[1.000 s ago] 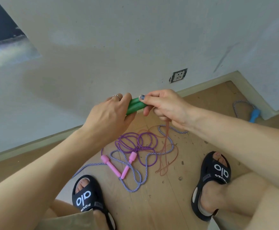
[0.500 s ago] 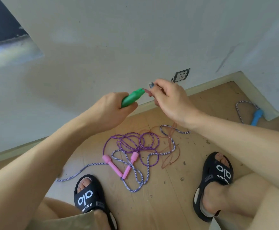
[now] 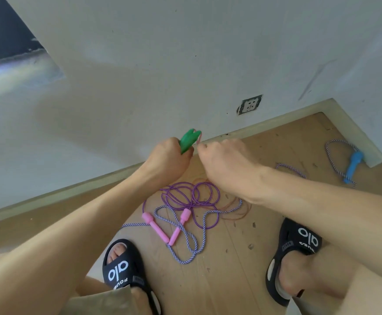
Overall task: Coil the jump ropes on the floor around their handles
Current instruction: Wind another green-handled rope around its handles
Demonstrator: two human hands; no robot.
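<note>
My left hand [image 3: 166, 160] grips two green handles [image 3: 187, 140] held together, tips tilted up toward the wall. My right hand [image 3: 226, 162] pinches the thin reddish rope [image 3: 199, 137] right beside the handle tips; the remainder of that rope [image 3: 240, 213] lies in loops on the floor beneath my right forearm. On the floor between my feet lies a purple rope [image 3: 185, 196] with two pink handles [image 3: 156, 228], tangled with a striped blue-white rope [image 3: 192, 248]. The striped rope's blue handle [image 3: 352, 163] lies at the right by the wall corner.
The wooden floor [image 3: 231, 269] is flecked with small debris. My black sandals [image 3: 123, 272] stand on either side of the rope pile. A white wall with a socket [image 3: 250, 105] and a skirting board [image 3: 276, 122] closes the space in front.
My left hand has swung the green handles from level to tilted up. My right hand has shifted from the handle end to pinching the reddish rope beside the tips, and both hands moved right.
</note>
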